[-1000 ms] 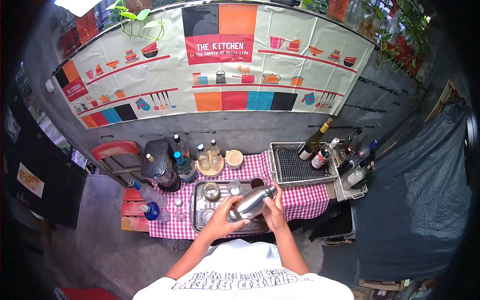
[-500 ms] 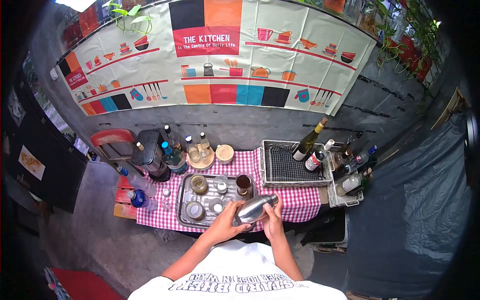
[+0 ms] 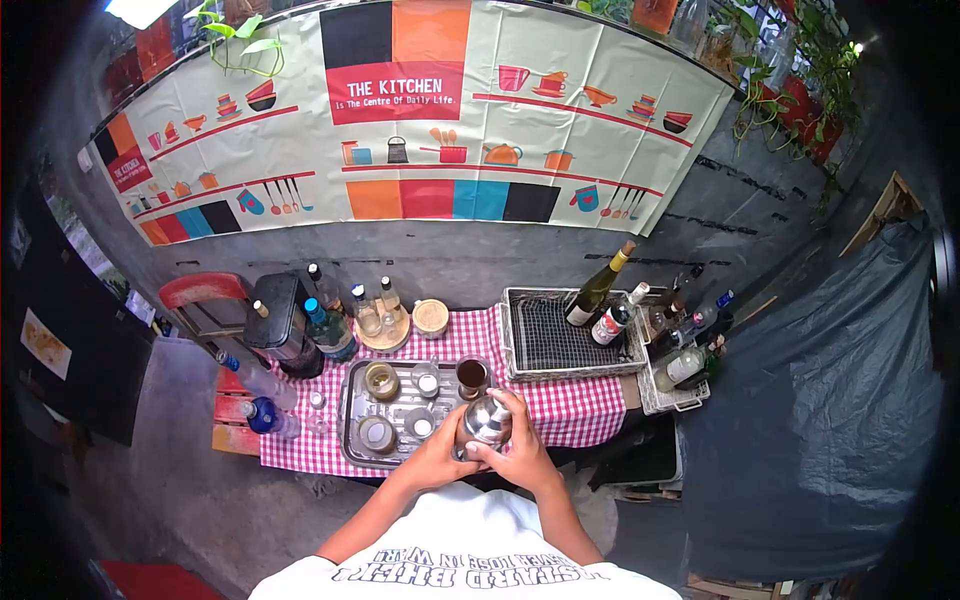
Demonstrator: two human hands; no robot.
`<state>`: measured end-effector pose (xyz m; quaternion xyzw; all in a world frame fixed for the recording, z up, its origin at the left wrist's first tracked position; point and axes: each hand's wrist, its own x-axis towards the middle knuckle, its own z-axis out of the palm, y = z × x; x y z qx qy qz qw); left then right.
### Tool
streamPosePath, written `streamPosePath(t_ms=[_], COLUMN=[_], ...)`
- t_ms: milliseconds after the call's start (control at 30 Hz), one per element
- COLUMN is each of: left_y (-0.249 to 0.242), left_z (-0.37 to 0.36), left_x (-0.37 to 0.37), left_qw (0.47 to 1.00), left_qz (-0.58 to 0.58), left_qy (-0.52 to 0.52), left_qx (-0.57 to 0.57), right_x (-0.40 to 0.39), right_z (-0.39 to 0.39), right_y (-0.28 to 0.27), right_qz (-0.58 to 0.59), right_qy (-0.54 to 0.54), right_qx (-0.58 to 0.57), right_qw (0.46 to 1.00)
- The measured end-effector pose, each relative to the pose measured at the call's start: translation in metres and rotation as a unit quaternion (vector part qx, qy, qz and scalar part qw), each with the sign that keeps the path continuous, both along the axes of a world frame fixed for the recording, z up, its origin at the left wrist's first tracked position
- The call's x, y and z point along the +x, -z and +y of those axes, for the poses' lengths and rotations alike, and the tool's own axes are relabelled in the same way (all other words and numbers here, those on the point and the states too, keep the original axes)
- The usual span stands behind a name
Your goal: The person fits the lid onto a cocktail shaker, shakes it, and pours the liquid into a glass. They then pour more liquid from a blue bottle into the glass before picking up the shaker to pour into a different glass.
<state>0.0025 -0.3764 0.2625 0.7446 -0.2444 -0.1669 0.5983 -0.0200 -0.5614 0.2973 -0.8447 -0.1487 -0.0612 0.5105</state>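
Between my two hands is a shiny metal cocktail shaker (image 3: 487, 418), held close to my body at the tray's front right corner. My left hand (image 3: 437, 458) wraps its left side, while my right hand (image 3: 526, 455) curls around the right side with the thumb across the front. The shaker's rounded top points up toward me, and fingers hide its lower part. Just beyond it on the metal tray (image 3: 347, 412) stands a glass of dark liquid (image 3: 472, 374). A jar with yellowish contents (image 3: 381, 380), another glass jar (image 3: 376, 433) and small glass cups (image 3: 427, 380) share the tray.
A wire-lined basket (image 3: 508, 340) stands back right with a tall wine bottle (image 3: 597, 290) and a red-labelled bottle (image 3: 620, 318). More bottles fill a smaller basket (image 3: 690, 397). At left are a black appliance (image 3: 275, 315), a blue-capped bottle (image 3: 328, 330) and a round wooden board (image 3: 385, 340).
The shaker has turned from lying slantwise to a more upright pose, and has come slightly left and down. My right hand has moved from its end to its side. The view has shifted slightly.
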Motion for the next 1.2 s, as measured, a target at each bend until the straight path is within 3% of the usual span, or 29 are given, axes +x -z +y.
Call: streamPosePath(t_ms=[133,200,233,333,467,567,733,800,833,867,933,1000,1067,1200], left_y=[-0.013,-0.005,-0.009,-0.013,-0.022,-0.018,-0.004,0.005,0.008,0.011,0.011,0.002,0.009,-0.002], left_z=[0.025,0.039,0.046,0.062,0.077,0.090,0.116,0.123,0.126,0.129,0.135,0.142,0.149,0.163], left_x=[0.011,0.017,0.018,0.026,0.034,0.041,0.049,0.055,0.057,0.058,0.063,0.069,0.075,0.076], left_qw=[0.999,0.997,0.998,0.997,0.998,0.997,0.997,0.996,0.996,0.996,0.997,0.995,0.993,0.996], left_qz=[-0.017,-0.057,-0.031,-0.073,-0.063,-0.033,-0.039,-0.060,-0.062,-0.061,-0.032,0.035,0.031,-0.006], left_qy=[-0.032,-0.044,-0.045,-0.024,0.015,0.051,0.062,0.059,0.057,0.054,0.065,0.093,0.113,0.090], left_qx=[0.033,0.032,0.036,0.016,0.022,0.037,0.040,0.040,0.037,0.035,0.033,0.024,0.007,-0.009], right_x=[0.015,0.023,0.027,0.027,0.022,0.018,0.020,0.025,0.027,0.028,0.028,0.024,0.026,0.031], right_z=[0.021,0.032,0.035,0.053,0.073,0.088,0.115,0.127,0.130,0.134,0.144,0.158,0.170,0.187], right_y=[0.029,0.037,0.045,0.056,0.096,0.101,0.079,0.064,0.063,0.059,0.044,0.025,0.004,0.003], right_qz=[0.044,0.063,0.061,0.157,0.223,0.216,0.160,0.081,0.045,0.045,0.034,0.040,0.010,0.014], right_qy=[0.011,0.036,0.058,0.134,0.159,0.185,0.192,0.197,0.190,0.195,0.164,0.170,0.160,0.165], right_qx=[0.260,0.401,0.418,0.596,0.682,0.687,0.634,0.514,0.462,0.462,0.288,0.197,0.093,0.128], right_qw=[0.965,0.913,0.904,0.776,0.678,0.669,0.732,0.831,0.865,0.864,0.943,0.965,0.983,0.978])
